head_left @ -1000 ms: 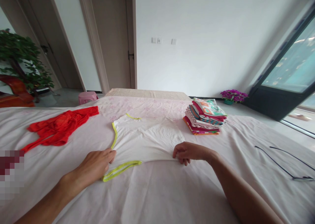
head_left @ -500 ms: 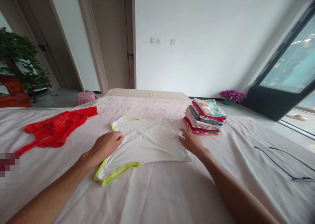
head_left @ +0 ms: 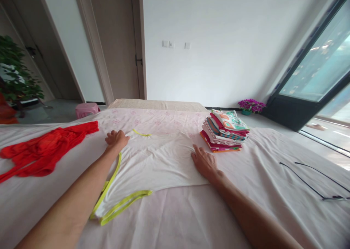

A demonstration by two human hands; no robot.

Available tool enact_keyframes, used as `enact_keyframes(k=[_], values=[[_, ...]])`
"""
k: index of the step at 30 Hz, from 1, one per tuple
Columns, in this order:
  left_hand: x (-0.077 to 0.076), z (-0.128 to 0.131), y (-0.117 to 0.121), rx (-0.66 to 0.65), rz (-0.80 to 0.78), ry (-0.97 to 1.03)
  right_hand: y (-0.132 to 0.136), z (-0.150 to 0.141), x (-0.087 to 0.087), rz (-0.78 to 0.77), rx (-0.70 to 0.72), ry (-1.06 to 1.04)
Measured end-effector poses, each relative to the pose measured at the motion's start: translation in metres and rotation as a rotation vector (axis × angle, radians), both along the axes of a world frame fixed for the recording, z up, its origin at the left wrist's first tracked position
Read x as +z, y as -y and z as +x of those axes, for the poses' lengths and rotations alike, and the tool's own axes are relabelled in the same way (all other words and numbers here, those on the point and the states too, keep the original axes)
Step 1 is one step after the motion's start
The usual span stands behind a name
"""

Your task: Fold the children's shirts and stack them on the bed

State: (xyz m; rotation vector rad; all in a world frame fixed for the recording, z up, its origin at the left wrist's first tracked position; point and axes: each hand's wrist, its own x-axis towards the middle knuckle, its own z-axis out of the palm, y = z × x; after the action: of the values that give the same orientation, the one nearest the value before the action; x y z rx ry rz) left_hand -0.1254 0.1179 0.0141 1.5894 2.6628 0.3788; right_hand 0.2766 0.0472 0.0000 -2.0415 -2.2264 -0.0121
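Landmark: the white garment (head_left: 164, 159), laid out with wrinkles on the pale sheet (head_left: 175, 219); yellow-green trim (head_left: 116, 168) borders its left side and its near left opening; the left hand (head_left: 117, 139) is at the far left corner of the white garment, fingers bent; whether they pinch the fabric cannot be told; the right hand (head_left: 205, 163) is open, palm down, fingers spread at the right edge of the white garment; a stack of folded fabrics (head_left: 225, 132) stands to the far right of the white garment, near the right hand; a red garment (head_left: 51, 146) lies crumpled to its left; eyeglasses (head_left: 324, 198) rest well to its right, temples extended; a pink stool (head_left: 86, 110) stands beyond it, to the left; purple flowers (head_left: 251, 105) are beyond it, to the right
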Motion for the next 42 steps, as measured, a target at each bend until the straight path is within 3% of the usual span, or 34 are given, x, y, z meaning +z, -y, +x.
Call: enact_keyframes(k=[7,14,17,20,24,29,33,36,39,42], values=[[-0.013,-0.002,-0.015,-0.054,0.098,-0.017,0.0,0.001,0.003,-0.022,0.046,0.02],[-0.017,-0.008,-0.011,-0.122,0.165,-0.167,0.003,0.0,0.005,0.001,0.067,0.083],[-0.012,0.002,-0.009,-0.232,0.246,-0.286,0.004,-0.002,0.005,0.095,0.078,0.133],[-0.011,0.021,-0.002,-0.39,0.253,-0.248,0.003,-0.002,0.004,0.207,0.144,0.157],[-0.028,0.044,0.018,-0.486,0.206,-0.179,0.001,0.003,0.002,0.239,0.292,0.13],[-0.048,0.041,0.048,-0.44,0.083,-0.299,0.002,0.007,-0.003,0.172,0.272,0.111],[-0.049,0.032,0.06,-0.413,0.027,-0.336,0.001,0.007,-0.002,0.133,0.233,0.126],[-0.049,0.032,0.063,-0.412,0.028,-0.336,-0.011,0.004,0.01,0.039,0.243,0.165],[-0.05,0.033,0.064,-0.409,0.05,-0.331,-0.03,-0.012,0.023,-0.018,0.226,0.129],[-0.05,0.035,0.064,-0.404,0.028,-0.318,-0.051,-0.044,0.024,0.005,0.286,0.027]])
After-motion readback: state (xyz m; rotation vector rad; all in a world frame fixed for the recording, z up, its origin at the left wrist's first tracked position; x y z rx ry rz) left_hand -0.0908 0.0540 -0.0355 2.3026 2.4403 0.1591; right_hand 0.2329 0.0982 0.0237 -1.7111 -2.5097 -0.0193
